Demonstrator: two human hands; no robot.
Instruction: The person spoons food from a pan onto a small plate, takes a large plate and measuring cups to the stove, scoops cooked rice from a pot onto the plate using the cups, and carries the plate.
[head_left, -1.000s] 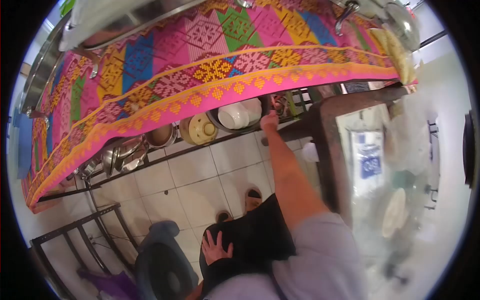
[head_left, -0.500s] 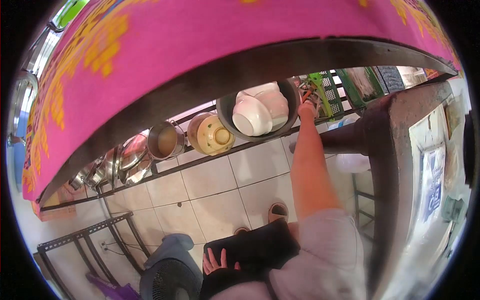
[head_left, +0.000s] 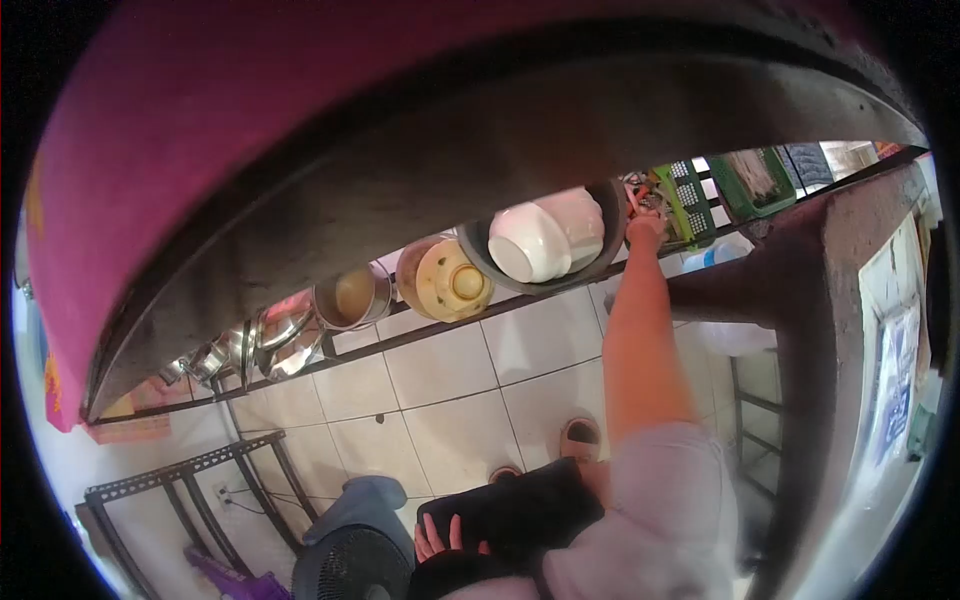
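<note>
My right arm stretches forward under the table to a green basket (head_left: 690,195) of mixed utensils on the low rack. There my right hand (head_left: 648,224) is among the utensils, by an orange-red piece (head_left: 636,194) and a long bright green utensil (head_left: 672,200). Its fingers are too small and partly hidden to show a grip. Just left of that hand is a dark grey basin (head_left: 485,262) holding white bowls (head_left: 530,243). My left hand (head_left: 440,540) lies near my lap against black cloth (head_left: 520,505), its visible fingers spread and holding nothing.
The dark table edge (head_left: 450,150) with its pink cloth (head_left: 170,140) hangs over the rack. Left along the rack are a yellowish bowl (head_left: 455,285), a metal pot (head_left: 345,297) and steel pans (head_left: 285,340). A thick table leg (head_left: 800,330) stands right; a fan (head_left: 350,560) sits lower left.
The view has shifted, and the table edge covers more of it. My right hand stays at the utensil basket, its fingers slightly moved. My left hand remains near my lap.
</note>
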